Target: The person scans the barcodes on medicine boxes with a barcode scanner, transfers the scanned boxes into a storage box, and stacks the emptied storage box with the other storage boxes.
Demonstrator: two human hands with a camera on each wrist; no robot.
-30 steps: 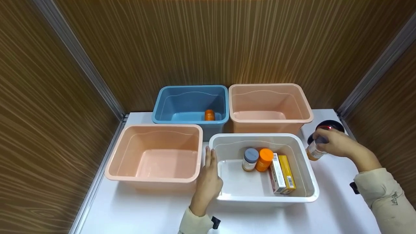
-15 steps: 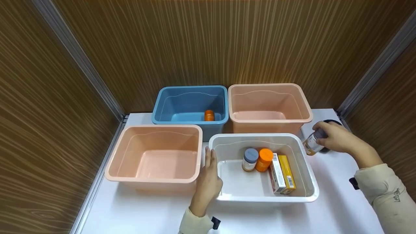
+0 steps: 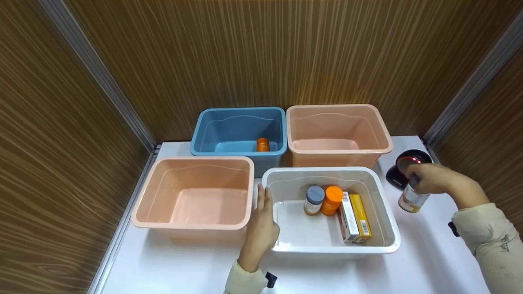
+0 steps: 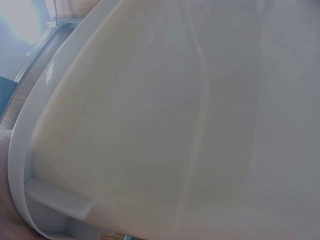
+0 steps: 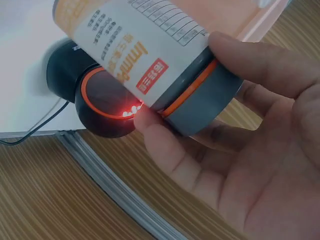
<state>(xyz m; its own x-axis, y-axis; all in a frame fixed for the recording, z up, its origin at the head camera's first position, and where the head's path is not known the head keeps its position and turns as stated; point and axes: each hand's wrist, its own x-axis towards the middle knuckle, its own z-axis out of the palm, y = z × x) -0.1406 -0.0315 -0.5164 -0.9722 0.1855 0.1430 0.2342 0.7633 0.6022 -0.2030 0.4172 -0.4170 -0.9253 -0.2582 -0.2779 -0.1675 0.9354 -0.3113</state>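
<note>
Right of the white tub (image 3: 335, 249), the right hand (image 3: 439, 179) gripped a bottle (image 3: 411, 200) by its cap (image 5: 205, 102), leaving the label (image 5: 125, 47) bare near the lit device (image 3: 395, 178); the left hand (image 3: 262, 228), straight-fingered, perhaps steadied the tub.

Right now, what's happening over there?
A person's right hand holds a bottle, tilted, by its grey cap, beside a black device showing red lights. The left hand lies along the left rim of the white tub. Inside that tub are a grey-capped bottle, an orange bottle, a white box and a yellow box. The blue tub behind holds one orange container. A front pink tub stands left of the white tub, and a rear pink tub behind it.
</note>
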